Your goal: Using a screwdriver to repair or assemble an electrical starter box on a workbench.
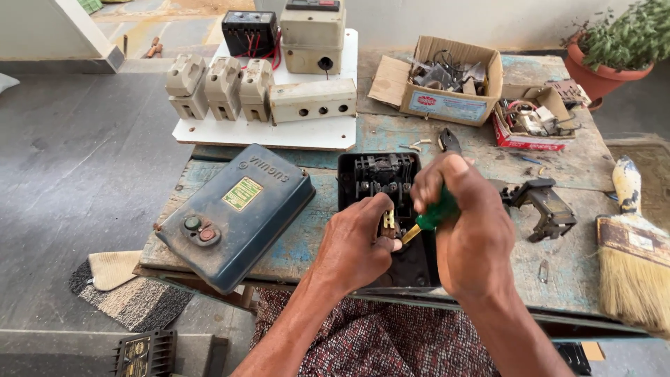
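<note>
A black open switch box (352, 171) lies on the worn wooden table (558, 258) in front of me. My left hand (356, 244) pinches a small brass-and-white part over the box's lower half. My right hand (464, 223) grips a green-handled screwdriver (433, 218), its yellow shaft angled down-left to that part. The box's upper end shows dark terminals (380, 174). Most of the box's lower half is hidden by my hands.
A blue metal cover (237, 213) with two buttons lies at left. Behind it a white board (279, 132) carries several beige switch units. Two cardboard boxes (447, 80) of parts sit at the back right, a black bracket (544, 206) and a paintbrush (631, 244) at right.
</note>
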